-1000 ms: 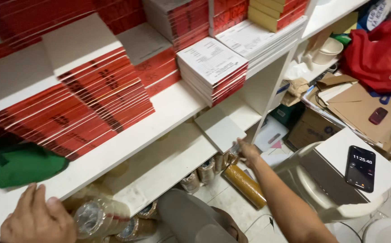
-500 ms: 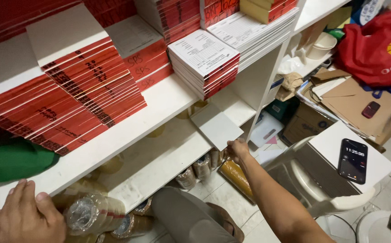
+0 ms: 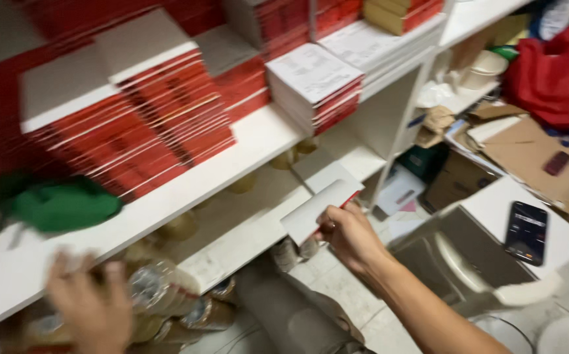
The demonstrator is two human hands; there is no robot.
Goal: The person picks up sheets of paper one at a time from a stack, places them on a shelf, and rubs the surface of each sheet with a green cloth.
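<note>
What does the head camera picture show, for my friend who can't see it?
The right hand holds a thin white booklet near white shelves stacked with red books. The blurry left hand rests by plastic bottles.

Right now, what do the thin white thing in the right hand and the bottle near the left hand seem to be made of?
The booklet in the right hand looks like paper: matte white cover, thin red edge, flat. The bottle by the left hand seems clear plastic, glossy with highlights, though motion blur leaves it uncertain.
</note>
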